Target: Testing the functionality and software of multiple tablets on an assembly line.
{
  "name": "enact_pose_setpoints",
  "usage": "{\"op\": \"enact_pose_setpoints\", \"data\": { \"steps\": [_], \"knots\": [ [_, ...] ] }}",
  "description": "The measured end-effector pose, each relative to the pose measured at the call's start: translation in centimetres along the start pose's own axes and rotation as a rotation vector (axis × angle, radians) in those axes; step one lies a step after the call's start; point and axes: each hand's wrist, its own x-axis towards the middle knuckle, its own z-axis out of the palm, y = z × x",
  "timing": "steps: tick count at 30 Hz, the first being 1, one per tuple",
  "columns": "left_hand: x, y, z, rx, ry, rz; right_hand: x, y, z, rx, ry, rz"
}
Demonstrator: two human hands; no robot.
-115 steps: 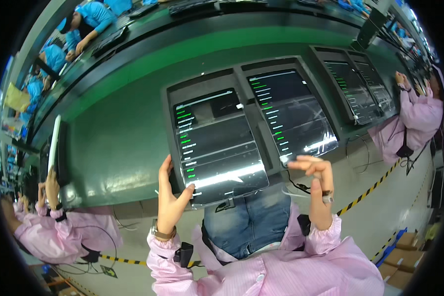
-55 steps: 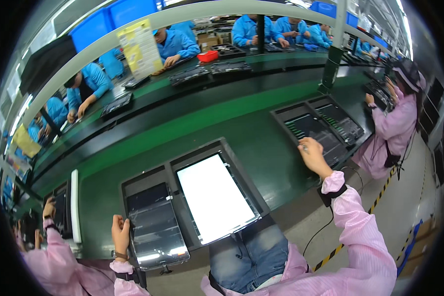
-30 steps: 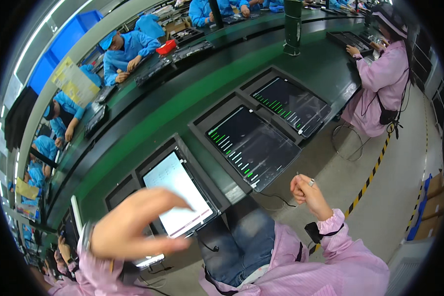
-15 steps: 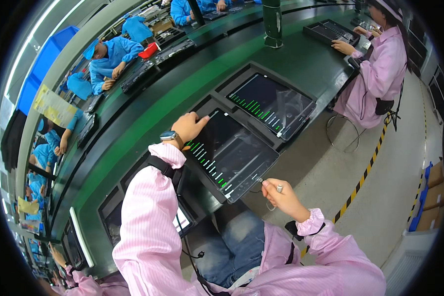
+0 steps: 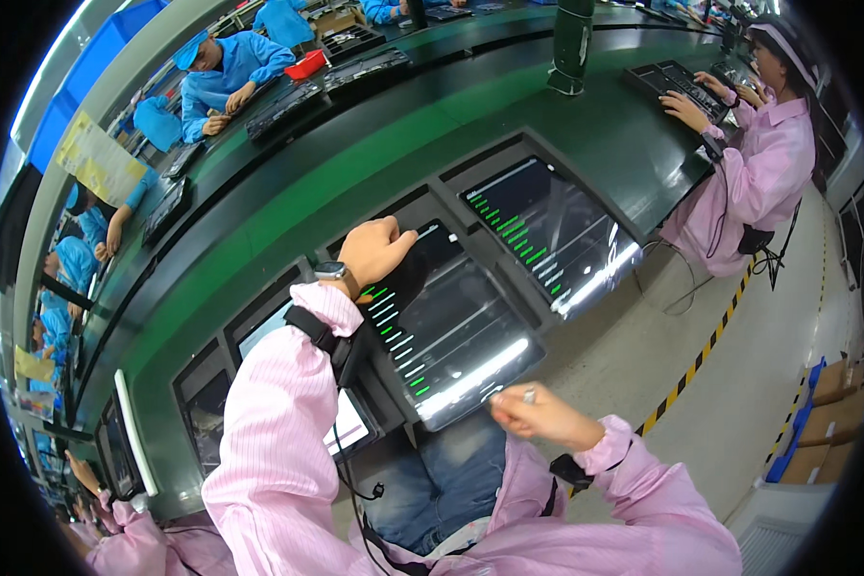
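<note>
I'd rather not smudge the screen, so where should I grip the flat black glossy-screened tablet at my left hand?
Probably pinch the flat black glossy-screened tablet by its near short edge, coming from your body side: that thin end seems to overhang the dark grey rectangular tray, leaving room underneath.

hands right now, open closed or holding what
Left hand: partly curled at the upper end of the tablet; whether it grips cannot be told.
Right hand: closed near the tablet's lower edge; anything held cannot be made out.
</note>
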Motion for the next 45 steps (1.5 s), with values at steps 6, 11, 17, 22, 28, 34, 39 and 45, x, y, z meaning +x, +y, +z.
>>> {"op": "enact_pose_setpoints", "data": {
  "steps": [6, 11, 17, 22, 28, 34, 39, 45],
  "knots": [
    [0.1, -0.1, -0.9, 0.149, -0.04, -0.008, -0.1, 0.7, 0.1, -0.105, 0.005, -0.118],
    [1.5, 1.4, -2.3, 0.197, -0.132, -0.06, -4.7, -0.9, -6.8, 0.002, 0.494, -0.383],
    [5.5, 9.2, 0.3, 0.078, 0.088, 0.307, -8.7, -2.7, -14.0, 0.305, 0.954, -0.843],
    [7.8, 10.6, 5.4, 0.23, 0.093, 0.12, -6.9, -1.6, -12.3, -0.045, 0.85, -0.723],
    [8.4, 8.3, 6.2, 0.01, 0.041, 0.132, -4.7, -1.7, -9.7, -0.162, 0.716, -0.528],
    [8.2, 6.7, 6.2, -0.092, 0.053, 0.157, -4.1, -2.0, -9.7, -0.102, 0.711, -0.533],
    [8.0, 8.1, 5.3, -0.037, 0.057, 0.096, -4.6, -3.3, -9.7, -0.105, 0.635, -0.457],
    [7.2, 9.0, 5.0, -0.031, 0.027, 0.042, -5.5, -5.5, -11.2, -0.076, 0.433, -0.256]
  ]
}}
